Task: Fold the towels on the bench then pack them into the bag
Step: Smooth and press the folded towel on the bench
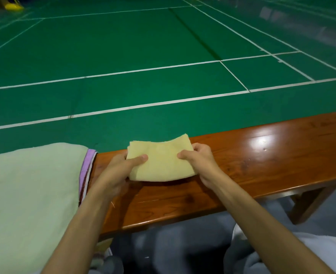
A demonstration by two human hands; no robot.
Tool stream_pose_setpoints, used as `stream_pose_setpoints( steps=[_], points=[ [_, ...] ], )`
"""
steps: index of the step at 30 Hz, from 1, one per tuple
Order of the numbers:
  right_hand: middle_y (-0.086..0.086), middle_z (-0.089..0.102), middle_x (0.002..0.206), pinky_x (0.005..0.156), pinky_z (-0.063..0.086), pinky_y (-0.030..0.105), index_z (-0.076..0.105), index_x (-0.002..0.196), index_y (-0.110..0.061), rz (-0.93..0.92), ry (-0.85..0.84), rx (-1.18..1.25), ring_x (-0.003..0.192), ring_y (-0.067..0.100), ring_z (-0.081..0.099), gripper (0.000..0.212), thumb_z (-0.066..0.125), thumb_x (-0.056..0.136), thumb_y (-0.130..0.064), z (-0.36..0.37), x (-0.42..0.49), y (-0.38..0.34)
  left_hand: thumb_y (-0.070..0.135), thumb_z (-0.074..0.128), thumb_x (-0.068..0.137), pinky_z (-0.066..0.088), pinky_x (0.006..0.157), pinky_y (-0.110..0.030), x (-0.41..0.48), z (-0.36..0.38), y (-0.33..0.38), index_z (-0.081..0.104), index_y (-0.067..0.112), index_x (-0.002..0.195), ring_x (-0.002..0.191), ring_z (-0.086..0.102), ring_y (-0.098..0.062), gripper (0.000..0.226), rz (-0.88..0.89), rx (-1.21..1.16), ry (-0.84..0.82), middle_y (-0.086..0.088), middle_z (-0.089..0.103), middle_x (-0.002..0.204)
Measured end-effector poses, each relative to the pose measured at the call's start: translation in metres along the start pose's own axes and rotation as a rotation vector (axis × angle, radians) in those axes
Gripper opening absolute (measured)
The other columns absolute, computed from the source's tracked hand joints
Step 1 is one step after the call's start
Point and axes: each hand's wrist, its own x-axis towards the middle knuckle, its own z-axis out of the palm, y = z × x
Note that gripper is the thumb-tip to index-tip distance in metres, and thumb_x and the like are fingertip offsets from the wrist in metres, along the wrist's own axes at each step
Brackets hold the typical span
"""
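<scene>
A small yellow towel [161, 159], folded into a rough square, hovers just above the brown wooden bench [262, 155]. My left hand [121, 167] grips its left edge, thumb on top and fingers underneath. My right hand [200, 159] pinches its right edge the same way. A large pale green towel [30, 194] lies spread over the left end of the bench, over a cloth with a purple edge [87, 165]. No bag is in view.
The bench top runs off to the right, glossy with a light reflection. Beyond it lies a green court floor [143, 56] with white lines. Grey fabric [183, 244] lies below the bench's near edge, by my arms.
</scene>
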Motion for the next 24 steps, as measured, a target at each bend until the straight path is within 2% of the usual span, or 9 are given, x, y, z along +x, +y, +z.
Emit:
stream_pose_setpoints(
  steps=[3, 6, 8, 12, 13, 15, 17, 20, 24],
  points=[
    [0.013, 0.070, 0.111, 0.059, 0.055, 0.031, 0.048, 0.132, -0.021, -0.090, 0.004, 0.163, 0.093, 0.025, 0.069, 0.064, 0.076, 0.080, 0.005, -0.031, -0.001, -0.012, 0.013, 0.071, 0.095, 0.058, 0.061, -0.037, -0.003, 0.019, 0.011, 0.059, 0.009, 0.121, 0.078, 0.070, -0.017, 0.029, 0.067, -0.175, -0.030, -0.013, 0.071, 0.108],
    [0.015, 0.074, 0.103, 0.057, 0.055, 0.031, 0.042, 0.143, -0.039, -0.172, 0.035, 0.216, 0.078, 0.020, 0.072, 0.088, 0.068, 0.079, 0.015, -0.074, 0.004, -0.025, 0.009, 0.067, 0.097, 0.059, 0.059, -0.034, 0.010, 0.057, 0.029, 0.057, 0.021, 0.133, 0.072, 0.070, -0.016, 0.039, 0.161, -0.211, -0.094, -0.009, 0.074, 0.102],
    [0.011, 0.075, 0.100, 0.055, 0.053, 0.025, 0.046, 0.144, -0.038, -0.212, 0.108, 0.240, 0.071, 0.012, 0.072, 0.081, 0.066, 0.083, 0.013, -0.110, 0.005, -0.032, 0.005, 0.060, 0.101, 0.057, 0.059, -0.029, 0.021, 0.095, 0.046, 0.055, 0.030, 0.136, 0.072, 0.066, -0.014, 0.043, 0.241, -0.196, -0.156, -0.005, 0.074, 0.099],
    [-0.011, 0.076, 0.082, 0.061, 0.053, 0.016, 0.058, 0.138, -0.018, -0.293, 0.331, 0.268, 0.069, -0.001, 0.069, 0.055, 0.065, 0.091, 0.009, -0.188, 0.008, -0.026, 0.001, 0.053, 0.103, 0.051, 0.068, -0.031, 0.050, 0.189, 0.070, 0.060, 0.027, 0.137, 0.084, 0.061, -0.018, 0.043, 0.311, -0.129, -0.306, -0.005, 0.070, 0.111],
    [-0.012, 0.077, 0.084, 0.063, 0.052, 0.016, 0.062, 0.134, -0.017, -0.305, 0.400, 0.257, 0.074, -0.001, 0.069, 0.050, 0.065, 0.092, 0.009, -0.209, 0.010, -0.020, -0.001, 0.053, 0.103, 0.051, 0.070, -0.032, 0.057, 0.216, 0.074, 0.062, 0.025, 0.136, 0.085, 0.061, -0.019, 0.043, 0.296, -0.125, -0.346, -0.006, 0.070, 0.113],
    [0.001, 0.076, 0.111, 0.070, 0.053, 0.022, 0.067, 0.131, -0.024, -0.314, 0.532, 0.228, 0.100, 0.012, 0.071, 0.048, 0.066, 0.092, 0.004, -0.251, 0.019, -0.004, -0.006, 0.052, 0.101, 0.050, 0.073, -0.035, 0.071, 0.271, 0.079, 0.064, 0.021, 0.134, 0.091, 0.061, -0.024, 0.045, 0.249, -0.120, -0.397, -0.014, 0.068, 0.122],
    [0.001, 0.070, 0.127, 0.079, 0.055, 0.027, 0.068, 0.131, -0.028, -0.315, 0.632, 0.172, 0.115, 0.018, 0.065, 0.047, 0.066, 0.093, 0.000, -0.288, 0.026, 0.009, -0.009, 0.053, 0.099, 0.051, 0.073, -0.035, 0.086, 0.324, 0.082, 0.067, 0.020, 0.128, 0.089, 0.061, -0.025, 0.043, 0.221, -0.114, -0.450, -0.019, 0.066, 0.124],
    [-0.007, 0.068, 0.127, 0.085, 0.055, 0.022, 0.070, 0.131, -0.021, -0.316, 0.802, 0.147, 0.110, 0.005, 0.064, 0.044, 0.062, 0.093, 0.001, -0.335, 0.034, 0.028, -0.007, 0.055, 0.099, 0.053, 0.080, -0.036, 0.104, 0.401, 0.086, 0.070, 0.023, 0.117, 0.092, 0.062, -0.024, 0.038, 0.200, -0.095, -0.527, -0.018, 0.067, 0.121],
    [-0.003, 0.071, 0.117, 0.076, 0.052, 0.023, 0.074, 0.123, -0.016, -0.299, 1.025, 0.153, 0.107, 0.015, 0.065, 0.033, 0.066, 0.093, -0.005, -0.398, 0.042, 0.049, -0.005, 0.055, 0.100, 0.054, 0.087, -0.040, 0.118, 0.494, 0.090, 0.071, 0.018, 0.117, 0.092, 0.064, -0.024, 0.033, 0.140, -0.144, -0.658, -0.016, 0.071, 0.115]
  ],
)
